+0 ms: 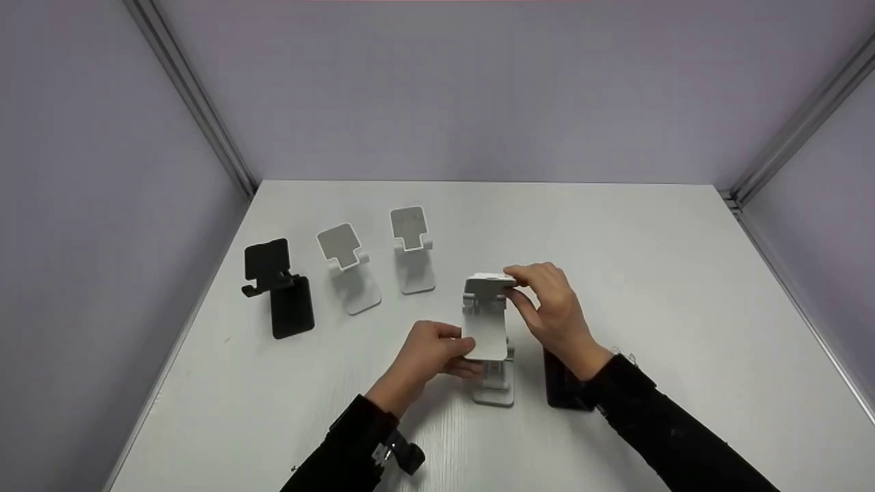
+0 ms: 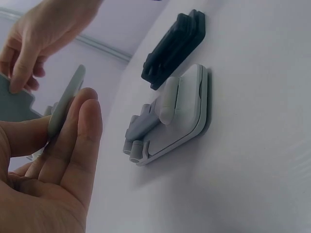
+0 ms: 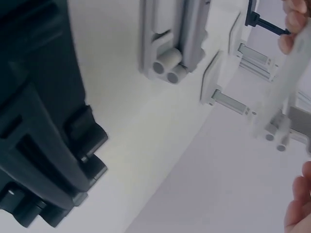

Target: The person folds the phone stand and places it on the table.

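Note:
Both hands hold a white phone stand (image 1: 485, 335) above the table, its base plate facing up and its joint partly unfolded. My left hand (image 1: 431, 348) pinches the near end of that plate, thumb on top and fingers below. At the far end my right hand (image 1: 552, 314) grips the edge of the holder plate between thumb and fingers. A second white phone stand (image 2: 187, 111), folded flat, lies on the table beneath the held one. Beside it lies a folded black phone stand (image 3: 39, 97), partly hidden by the right forearm in the head view.
To the left on the white table (image 1: 649, 273) stand an unfolded black phone stand (image 1: 292, 307) and two unfolded white ones, a nearer stand (image 1: 355, 287) and a farther stand (image 1: 413, 270). Panels enclose the table at the back and sides.

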{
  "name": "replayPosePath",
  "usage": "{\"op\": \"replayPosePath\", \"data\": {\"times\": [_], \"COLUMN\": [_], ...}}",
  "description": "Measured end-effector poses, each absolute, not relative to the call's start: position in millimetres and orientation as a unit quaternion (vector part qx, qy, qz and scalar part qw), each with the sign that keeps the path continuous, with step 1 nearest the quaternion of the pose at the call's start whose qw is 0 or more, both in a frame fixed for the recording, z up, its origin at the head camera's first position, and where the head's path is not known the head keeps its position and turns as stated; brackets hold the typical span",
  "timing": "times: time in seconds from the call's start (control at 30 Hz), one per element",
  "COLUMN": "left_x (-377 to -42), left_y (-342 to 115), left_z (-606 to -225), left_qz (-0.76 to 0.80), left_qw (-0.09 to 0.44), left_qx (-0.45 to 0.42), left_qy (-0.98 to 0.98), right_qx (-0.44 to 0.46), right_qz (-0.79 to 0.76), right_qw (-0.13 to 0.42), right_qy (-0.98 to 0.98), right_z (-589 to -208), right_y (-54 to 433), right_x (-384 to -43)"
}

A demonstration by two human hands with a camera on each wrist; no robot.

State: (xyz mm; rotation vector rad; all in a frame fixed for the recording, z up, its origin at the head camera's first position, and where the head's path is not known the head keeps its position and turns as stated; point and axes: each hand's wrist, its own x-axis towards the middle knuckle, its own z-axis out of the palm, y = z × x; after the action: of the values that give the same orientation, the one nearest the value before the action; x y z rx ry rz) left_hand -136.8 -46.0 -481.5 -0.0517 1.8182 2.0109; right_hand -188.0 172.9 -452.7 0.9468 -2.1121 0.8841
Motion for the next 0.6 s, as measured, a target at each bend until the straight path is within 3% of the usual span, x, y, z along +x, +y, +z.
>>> {"op": "replayPosePath", "data": {"times": [0.6], "left_x": [-135.6], "left_y": [-46.7], "left_z": [-484.0], "left_qz": [0.715], "left_qw": [0.207], "left_qx": [-0.036], "left_qy": [0.666], "right_qx": [0.376], "right_qz": [0.357], "right_qw": [0.336], "right_qy": [-0.786], "right_z": [-442.8], "right_y": [168.9], "right_x": [-186.2]}}
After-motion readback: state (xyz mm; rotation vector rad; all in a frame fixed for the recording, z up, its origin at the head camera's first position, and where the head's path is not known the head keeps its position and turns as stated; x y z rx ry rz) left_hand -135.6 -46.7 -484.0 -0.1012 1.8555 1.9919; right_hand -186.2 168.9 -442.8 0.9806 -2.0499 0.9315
